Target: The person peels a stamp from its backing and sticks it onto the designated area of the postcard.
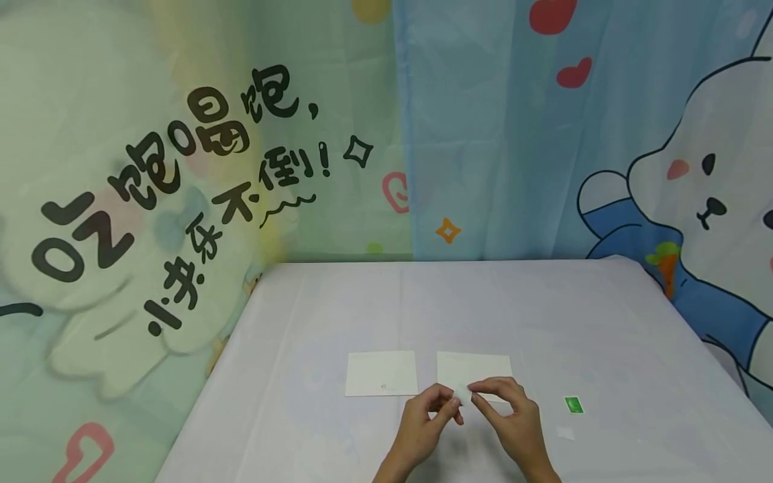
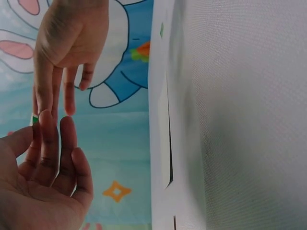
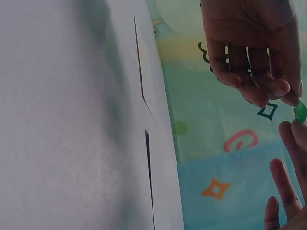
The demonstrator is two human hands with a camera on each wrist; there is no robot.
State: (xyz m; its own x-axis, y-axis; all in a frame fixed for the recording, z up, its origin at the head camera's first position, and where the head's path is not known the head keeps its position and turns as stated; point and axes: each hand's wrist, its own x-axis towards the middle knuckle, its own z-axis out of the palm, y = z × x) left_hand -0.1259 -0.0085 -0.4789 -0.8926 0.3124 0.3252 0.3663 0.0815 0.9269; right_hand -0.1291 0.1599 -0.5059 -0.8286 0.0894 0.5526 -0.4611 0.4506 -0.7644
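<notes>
Black Chinese lettering [image 1: 235, 202] before me, reading 吃饱喝饱, 小快乐不倒!, across the green curtain [image 1: 338, 225], a tiny mark [image 1: 383, 386] on the left white card [image 1: 380, 369], too small for me to read

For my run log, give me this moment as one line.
left-hand grip: pinches small green-and-white flat piece | right-hand grip: pinches same piece | white table: two white rectangular cards, green rectangular piece

Left hand [image 1: 425, 422], right hand [image 1: 519, 424] close, fingers [image 1: 496, 386] pinching.

A small flat piece [image 1: 463, 395], whitish on one side, green on the other, is pinched aloft between the hands [image 1: 425, 420] [image 1: 512, 417].
</notes>
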